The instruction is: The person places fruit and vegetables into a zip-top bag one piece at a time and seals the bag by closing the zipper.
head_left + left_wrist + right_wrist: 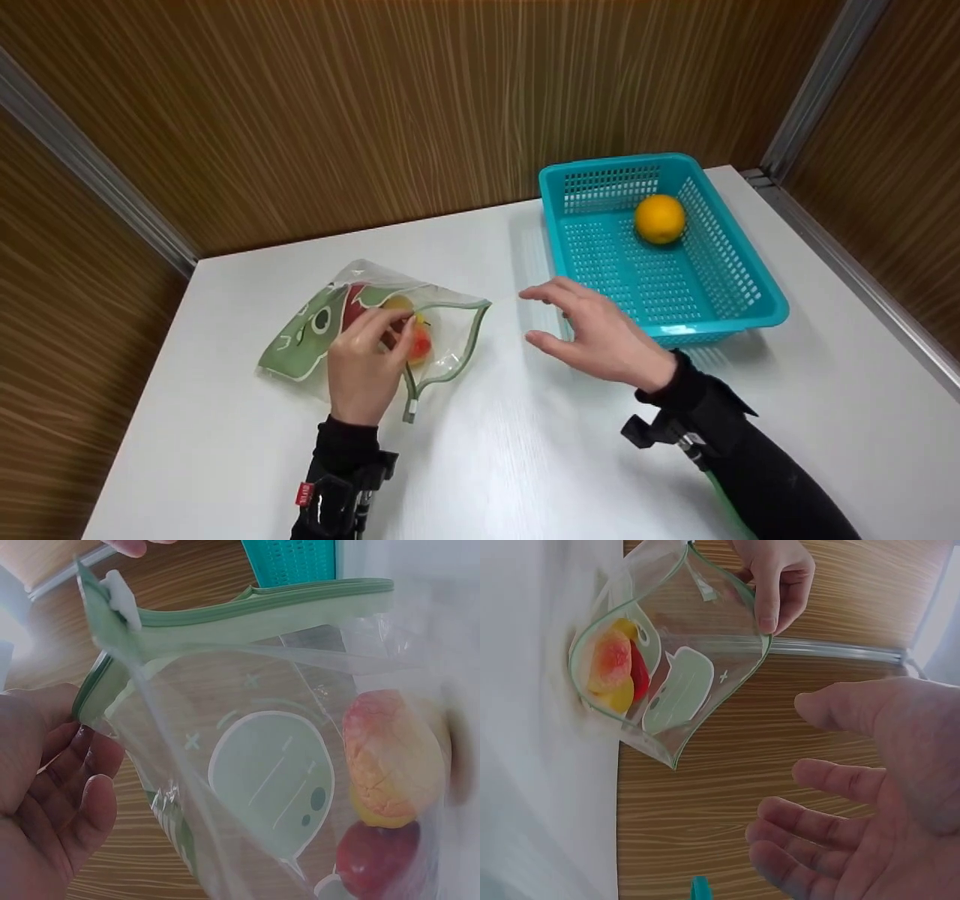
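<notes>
A clear zip bag (300,345) with green printed shapes lies on the table, its green-edged mouth spread apart. My left hand (367,360) pinches the top edge of that mouth between thumb and fingers; the left wrist view shows the hand (52,780) beside the zip strip. Inside the bag are a red and yellow peach (394,754), a red fruit like an apple (379,859) and yellow fruit (619,697) of unclear kind. With fingers spread and nothing in it, my right hand (600,334) hovers between the bag and a teal basket. An orange (660,219) sits in the basket.
The teal plastic basket (776,304) with perforated walls stands at the back right of the white table (480,465). Wood-grain panels (375,112) enclose the table at the back and both sides, with metal strips at the corners.
</notes>
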Available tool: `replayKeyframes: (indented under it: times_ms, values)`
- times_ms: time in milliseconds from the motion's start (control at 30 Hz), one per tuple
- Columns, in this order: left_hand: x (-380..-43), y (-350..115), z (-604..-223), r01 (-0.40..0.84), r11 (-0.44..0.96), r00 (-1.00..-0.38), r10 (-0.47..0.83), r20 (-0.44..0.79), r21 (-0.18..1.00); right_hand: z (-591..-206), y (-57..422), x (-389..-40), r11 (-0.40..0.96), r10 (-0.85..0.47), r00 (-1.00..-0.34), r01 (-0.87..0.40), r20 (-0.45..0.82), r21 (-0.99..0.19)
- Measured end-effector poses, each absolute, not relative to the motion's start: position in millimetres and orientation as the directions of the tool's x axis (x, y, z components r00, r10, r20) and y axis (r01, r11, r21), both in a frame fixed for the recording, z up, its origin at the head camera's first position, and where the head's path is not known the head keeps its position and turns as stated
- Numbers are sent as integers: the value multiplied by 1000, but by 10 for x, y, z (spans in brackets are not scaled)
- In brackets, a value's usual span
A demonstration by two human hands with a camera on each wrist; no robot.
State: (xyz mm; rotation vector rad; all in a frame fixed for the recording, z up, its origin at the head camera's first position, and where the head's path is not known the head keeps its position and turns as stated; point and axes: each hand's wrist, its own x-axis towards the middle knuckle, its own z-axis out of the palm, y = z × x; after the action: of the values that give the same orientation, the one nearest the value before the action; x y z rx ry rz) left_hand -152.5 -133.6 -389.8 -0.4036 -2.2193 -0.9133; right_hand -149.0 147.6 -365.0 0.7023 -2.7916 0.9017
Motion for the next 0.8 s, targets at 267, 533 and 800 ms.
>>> replayKeyframes:
  times_ms: [267, 533, 800]
  values:
    - [-1529, -1337, -3899, 511, 704, -714, 27, 700, 494, -3441, 1861, -1559, 800, -364, -909, -416, 202, -432]
    - [-1547, -1355, -3930, 518, 699, -708, 27, 706, 493, -3246, 2250, -1860, 875, -286, -945, -326, 161, -358]
    - [-1554, -1343, -3945, 504, 715, -712, 27, 702, 484, -3153, 2530, -2188, 931, -244, -963, -265, 113, -250]
